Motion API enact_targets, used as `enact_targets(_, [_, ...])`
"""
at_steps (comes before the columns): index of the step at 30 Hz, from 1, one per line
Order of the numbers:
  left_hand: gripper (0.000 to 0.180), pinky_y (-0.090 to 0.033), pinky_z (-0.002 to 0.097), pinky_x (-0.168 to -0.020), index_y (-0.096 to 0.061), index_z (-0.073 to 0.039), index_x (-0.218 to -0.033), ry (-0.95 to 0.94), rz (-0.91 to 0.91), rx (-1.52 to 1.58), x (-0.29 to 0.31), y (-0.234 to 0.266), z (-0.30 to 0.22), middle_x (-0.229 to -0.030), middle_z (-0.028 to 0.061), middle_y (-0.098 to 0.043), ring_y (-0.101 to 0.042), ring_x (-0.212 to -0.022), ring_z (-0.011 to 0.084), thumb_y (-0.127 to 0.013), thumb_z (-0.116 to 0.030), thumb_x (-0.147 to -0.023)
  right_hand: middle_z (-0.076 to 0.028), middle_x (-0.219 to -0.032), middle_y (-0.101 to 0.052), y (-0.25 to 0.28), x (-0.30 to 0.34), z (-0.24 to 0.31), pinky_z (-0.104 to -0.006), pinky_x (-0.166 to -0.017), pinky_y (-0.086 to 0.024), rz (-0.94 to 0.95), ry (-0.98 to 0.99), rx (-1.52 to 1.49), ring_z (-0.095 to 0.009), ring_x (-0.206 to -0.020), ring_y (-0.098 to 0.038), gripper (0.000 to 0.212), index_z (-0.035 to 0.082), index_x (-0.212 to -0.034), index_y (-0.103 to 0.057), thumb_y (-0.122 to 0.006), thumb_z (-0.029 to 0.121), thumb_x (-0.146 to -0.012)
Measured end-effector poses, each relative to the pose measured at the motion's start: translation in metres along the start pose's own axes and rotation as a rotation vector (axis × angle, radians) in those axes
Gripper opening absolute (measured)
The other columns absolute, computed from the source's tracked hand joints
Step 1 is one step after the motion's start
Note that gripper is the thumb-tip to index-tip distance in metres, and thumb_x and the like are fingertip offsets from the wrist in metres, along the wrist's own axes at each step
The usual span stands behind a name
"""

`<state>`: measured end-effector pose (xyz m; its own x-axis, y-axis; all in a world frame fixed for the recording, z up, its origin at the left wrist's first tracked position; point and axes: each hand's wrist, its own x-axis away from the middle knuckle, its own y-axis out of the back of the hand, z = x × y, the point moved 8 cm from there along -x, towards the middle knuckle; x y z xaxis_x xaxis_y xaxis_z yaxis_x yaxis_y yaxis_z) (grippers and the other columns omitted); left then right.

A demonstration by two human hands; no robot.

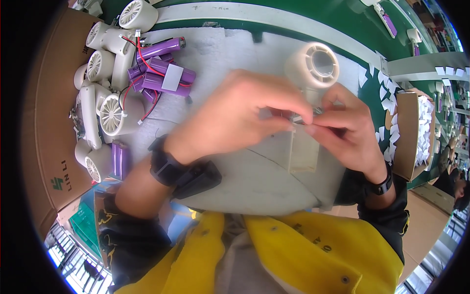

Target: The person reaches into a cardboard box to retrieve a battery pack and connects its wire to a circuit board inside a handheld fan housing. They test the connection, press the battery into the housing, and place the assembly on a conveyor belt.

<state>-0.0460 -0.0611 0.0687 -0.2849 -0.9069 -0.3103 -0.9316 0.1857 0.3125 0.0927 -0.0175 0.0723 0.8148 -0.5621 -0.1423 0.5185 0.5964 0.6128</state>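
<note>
A white handheld fan lies in front of me, its round head away from me and its pale handle toward me. My left hand reaches over from the left, thumb and forefinger pinched where the handle meets the head. From the right, my right hand pinches at the same spot, its fingertips nearly touching the left ones. Something small and thin, perhaps wire ends, shows between the fingertips. It is too small and blurred to name.
Purple battery packs with red and black wires lie at the left on the white padded mat. Several white fan bodies are heaped beside a tall cardboard box. At right, an open carton holds white paper pieces; more lie scattered near it.
</note>
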Motion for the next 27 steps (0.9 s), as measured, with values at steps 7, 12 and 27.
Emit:
enact_targets(7, [0.031,-0.057,0.0278,-0.078,-0.071,-0.003,-0.103,0.141,-0.099,0.162,0.004,0.000,0.008,-0.097,0.0064,-0.071,-0.068,-0.087,0.0158,-0.072,0.012,-0.075,-0.005,-0.081,-0.049,0.001,0.003,0.006,-0.0269,-0.050,-0.038,-0.098,0.041,0.030,-0.014,-0.059,-0.049,0.009,0.005,-0.084,-0.075,-0.078,0.001,-0.076])
enact_targets(12, [0.036,-0.058,0.0272,-0.078,-0.069,-0.003,-0.110,0.138,-0.135,0.189,0.003,-0.002,0.011,-0.098,0.0063,-0.070,-0.068,-0.086,0.0150,-0.068,0.013,-0.077,-0.007,-0.087,-0.056,0.000,0.004,0.009,-0.0270,-0.051,-0.043,-0.143,0.120,0.110,-0.015,-0.060,-0.054,0.010,0.003,-0.086,-0.073,-0.078,0.002,-0.077])
enact_targets(27, [0.038,-0.057,0.0272,-0.073,-0.071,-0.005,-0.111,0.074,-0.185,-0.023,0.006,-0.001,0.011,-0.095,0.0094,-0.071,-0.070,-0.080,0.0182,-0.071,0.007,-0.075,-0.008,-0.093,-0.066,0.006,0.006,0.011,-0.0228,-0.052,-0.051,-0.323,0.116,0.118,-0.011,-0.063,-0.064,0.039,0.004,-0.105,-0.065,-0.084,-0.001,-0.071])
